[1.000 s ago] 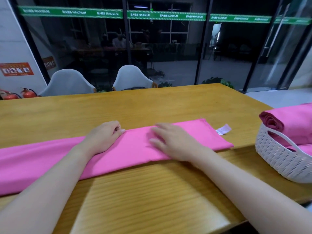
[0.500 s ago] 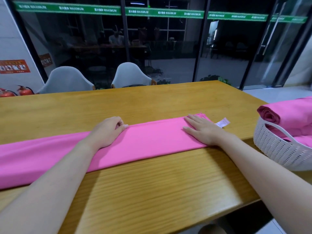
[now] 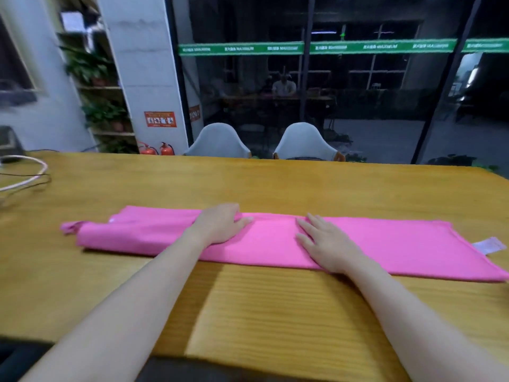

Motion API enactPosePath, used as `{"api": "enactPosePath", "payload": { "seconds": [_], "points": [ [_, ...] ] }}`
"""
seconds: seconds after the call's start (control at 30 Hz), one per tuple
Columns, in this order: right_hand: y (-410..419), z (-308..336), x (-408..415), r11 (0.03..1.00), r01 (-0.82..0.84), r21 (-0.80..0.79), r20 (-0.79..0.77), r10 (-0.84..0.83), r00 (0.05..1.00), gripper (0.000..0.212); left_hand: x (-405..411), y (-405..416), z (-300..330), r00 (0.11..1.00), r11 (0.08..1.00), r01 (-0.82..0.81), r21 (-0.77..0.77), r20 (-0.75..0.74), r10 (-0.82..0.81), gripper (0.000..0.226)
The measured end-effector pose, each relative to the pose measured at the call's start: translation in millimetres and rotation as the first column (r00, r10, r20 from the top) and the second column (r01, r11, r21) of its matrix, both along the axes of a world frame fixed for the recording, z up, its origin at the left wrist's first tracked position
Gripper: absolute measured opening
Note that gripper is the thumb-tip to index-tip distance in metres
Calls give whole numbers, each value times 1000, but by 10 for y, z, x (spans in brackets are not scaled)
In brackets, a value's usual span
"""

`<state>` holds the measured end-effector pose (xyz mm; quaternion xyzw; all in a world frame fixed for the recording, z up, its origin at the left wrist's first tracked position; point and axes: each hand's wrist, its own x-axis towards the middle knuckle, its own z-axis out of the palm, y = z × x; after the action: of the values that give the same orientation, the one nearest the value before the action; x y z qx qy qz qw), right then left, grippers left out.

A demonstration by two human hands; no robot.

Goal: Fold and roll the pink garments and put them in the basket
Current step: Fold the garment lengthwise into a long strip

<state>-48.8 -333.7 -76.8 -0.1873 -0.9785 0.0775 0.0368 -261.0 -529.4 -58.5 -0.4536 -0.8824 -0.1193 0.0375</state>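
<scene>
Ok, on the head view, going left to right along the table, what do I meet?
Cable loop → bunched end of the pink cloth → left hand, flat on the cloth → right hand, flat on the cloth → white tag at the cloth's right end.

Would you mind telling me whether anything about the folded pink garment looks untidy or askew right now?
Mostly neat: the pink garment lies as a long flat strip under both hands. Two small things stand out: its left end is bunched, with a corner poking out, and a white label sticks out at the right end.
</scene>
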Motion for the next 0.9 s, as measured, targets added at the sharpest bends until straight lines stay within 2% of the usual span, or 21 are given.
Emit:
{"api": "enactPosePath", "payload": {
  "seconds": [0.13,0.27,0.3,0.47,0.57,0.63,0.77,0.83,0.9],
  "points": [
    [38,6,54,999,-42,5,71,41,997,67,-176,-642,-46,996,994,-88,67,22,87,45],
    [45,14,208,996,-84,-2,92,84,992,104,14,-916,-105,995,986,-93,137,55,86,41],
    [53,17,277,995,-96,-6,84,96,992,106,88,-952,-117,994,986,-93,141,62,85,40],
    [70,82,652,991,-132,-32,89,135,987,78,346,-1269,-39,984,991,-68,114,171,48,41],
    [77,136,581,986,-130,109,9,130,992,83,264,-1568,96,963,988,-155,15,225,148,69],
    [-48,202,345,979,-107,176,-68,121,990,76,173,-1731,162,944,986,-165,-14,287,162,82],
    [-588,299,-263,964,-229,133,-200,252,947,49,81,-1902,222,912,989,-93,113,409,39,44],
    [-866,305,-509,942,-321,99,-234,335,913,43,15,-1967,200,944,992,-73,107,327,34,29],
    [-1054,253,-688,925,-374,67,-280,377,883,38,-68,-2056,173,966,994,-101,33,242,90,29]
  ]
}}
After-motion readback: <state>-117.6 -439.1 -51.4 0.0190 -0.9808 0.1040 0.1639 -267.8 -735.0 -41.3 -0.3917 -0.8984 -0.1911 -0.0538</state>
